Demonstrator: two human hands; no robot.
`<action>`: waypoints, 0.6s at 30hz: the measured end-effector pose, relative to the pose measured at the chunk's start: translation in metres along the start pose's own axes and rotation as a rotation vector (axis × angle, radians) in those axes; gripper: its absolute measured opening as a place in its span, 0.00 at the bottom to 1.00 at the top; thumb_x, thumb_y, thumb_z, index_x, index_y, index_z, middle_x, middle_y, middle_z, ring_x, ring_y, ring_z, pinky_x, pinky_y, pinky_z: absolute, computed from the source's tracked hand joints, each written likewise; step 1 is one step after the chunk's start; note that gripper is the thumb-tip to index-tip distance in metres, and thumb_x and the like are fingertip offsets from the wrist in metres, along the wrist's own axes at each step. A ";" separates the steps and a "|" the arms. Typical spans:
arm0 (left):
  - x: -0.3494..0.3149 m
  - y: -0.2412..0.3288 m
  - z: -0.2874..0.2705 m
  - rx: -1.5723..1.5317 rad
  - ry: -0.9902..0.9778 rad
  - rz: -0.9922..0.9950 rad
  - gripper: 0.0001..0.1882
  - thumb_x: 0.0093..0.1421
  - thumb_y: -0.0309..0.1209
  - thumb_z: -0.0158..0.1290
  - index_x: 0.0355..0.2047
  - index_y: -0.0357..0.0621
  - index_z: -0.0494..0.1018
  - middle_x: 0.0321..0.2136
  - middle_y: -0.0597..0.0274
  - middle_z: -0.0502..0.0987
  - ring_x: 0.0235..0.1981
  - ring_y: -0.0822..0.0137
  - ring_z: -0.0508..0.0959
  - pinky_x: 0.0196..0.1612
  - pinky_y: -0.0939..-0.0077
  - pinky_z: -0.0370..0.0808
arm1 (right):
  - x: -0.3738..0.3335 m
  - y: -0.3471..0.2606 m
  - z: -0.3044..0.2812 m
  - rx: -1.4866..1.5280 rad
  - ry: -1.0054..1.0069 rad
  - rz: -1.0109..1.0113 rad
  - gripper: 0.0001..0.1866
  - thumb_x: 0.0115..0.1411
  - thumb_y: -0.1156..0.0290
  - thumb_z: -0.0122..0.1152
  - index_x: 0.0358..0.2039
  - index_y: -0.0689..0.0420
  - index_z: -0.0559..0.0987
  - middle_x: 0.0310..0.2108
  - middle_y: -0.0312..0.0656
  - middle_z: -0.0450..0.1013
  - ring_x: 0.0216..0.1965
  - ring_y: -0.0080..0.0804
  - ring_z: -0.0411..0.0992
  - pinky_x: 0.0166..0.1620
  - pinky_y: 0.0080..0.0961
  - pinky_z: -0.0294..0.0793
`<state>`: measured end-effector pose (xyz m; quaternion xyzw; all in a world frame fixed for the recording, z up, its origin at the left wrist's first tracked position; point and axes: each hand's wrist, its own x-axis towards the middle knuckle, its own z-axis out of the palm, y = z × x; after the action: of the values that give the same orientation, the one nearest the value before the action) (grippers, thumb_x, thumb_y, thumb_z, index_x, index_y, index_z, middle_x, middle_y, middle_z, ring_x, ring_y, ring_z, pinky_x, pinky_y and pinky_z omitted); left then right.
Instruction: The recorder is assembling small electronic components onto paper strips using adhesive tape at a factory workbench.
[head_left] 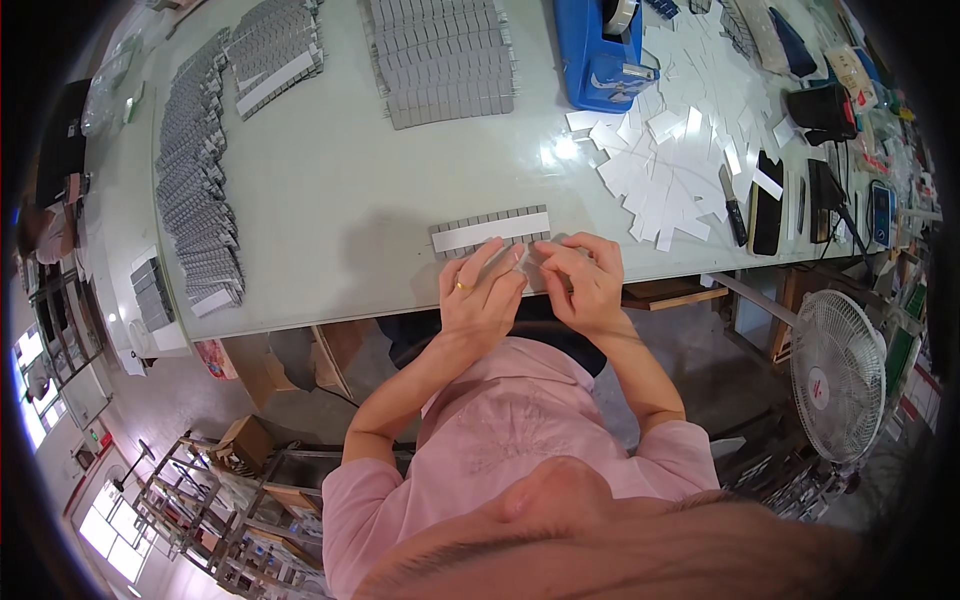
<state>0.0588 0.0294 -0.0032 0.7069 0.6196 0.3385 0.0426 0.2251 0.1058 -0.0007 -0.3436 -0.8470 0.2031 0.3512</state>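
A short strip of grey segmented pieces (490, 231) lies near the table's front edge, with a white paper band along its middle. My left hand (482, 296) is at its near edge, some fingertips touching the strip. The left index finger and thumb close together around something small and pale. Just beside it, at the strip's right end, my right hand (585, 285) has its fingers bent and drawn together. What sits between its fingertips is too small to make out.
Larger grey segmented sheets (440, 70) and a long overlapping stack (198, 170) lie farther off and left. A blue tape dispenser (598, 85) stands by scattered white paper strips (660, 180). At right are a knife (735, 215), a phone (767, 205) and a fan (838, 375).
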 end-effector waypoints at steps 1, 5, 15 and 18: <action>0.000 0.000 0.000 0.000 0.000 0.001 0.07 0.56 0.26 0.61 0.33 0.48 0.73 0.47 0.64 0.83 0.57 0.60 0.74 0.52 0.63 0.64 | 0.000 0.001 -0.002 0.002 0.003 0.007 0.10 0.50 0.77 0.66 0.32 0.51 0.77 0.42 0.30 0.81 0.42 0.37 0.72 0.41 0.32 0.67; 0.000 -0.002 -0.007 -0.053 0.000 -0.035 0.08 0.55 0.25 0.61 0.32 0.48 0.73 0.45 0.65 0.83 0.56 0.61 0.75 0.52 0.63 0.64 | 0.001 0.003 -0.010 -0.014 0.027 0.037 0.10 0.50 0.74 0.69 0.31 0.51 0.77 0.37 0.29 0.80 0.38 0.37 0.74 0.40 0.33 0.67; -0.022 -0.029 -0.054 -0.247 0.089 -0.432 0.09 0.52 0.24 0.65 0.30 0.50 0.76 0.42 0.69 0.84 0.56 0.60 0.74 0.57 0.59 0.61 | 0.017 -0.012 -0.015 0.169 -0.068 0.305 0.07 0.49 0.76 0.71 0.28 0.53 0.81 0.29 0.35 0.76 0.36 0.34 0.71 0.41 0.29 0.65; -0.023 -0.031 -0.056 -0.282 0.111 -0.489 0.08 0.52 0.25 0.66 0.29 0.51 0.78 0.46 0.68 0.81 0.58 0.57 0.71 0.59 0.59 0.60 | 0.018 -0.014 -0.010 0.381 -0.074 0.559 0.05 0.50 0.76 0.72 0.28 0.56 0.83 0.28 0.36 0.76 0.36 0.32 0.71 0.40 0.28 0.68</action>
<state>0.0030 -0.0040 0.0151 0.5040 0.7199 0.4391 0.1868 0.2172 0.1100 0.0226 -0.4830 -0.6790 0.4584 0.3090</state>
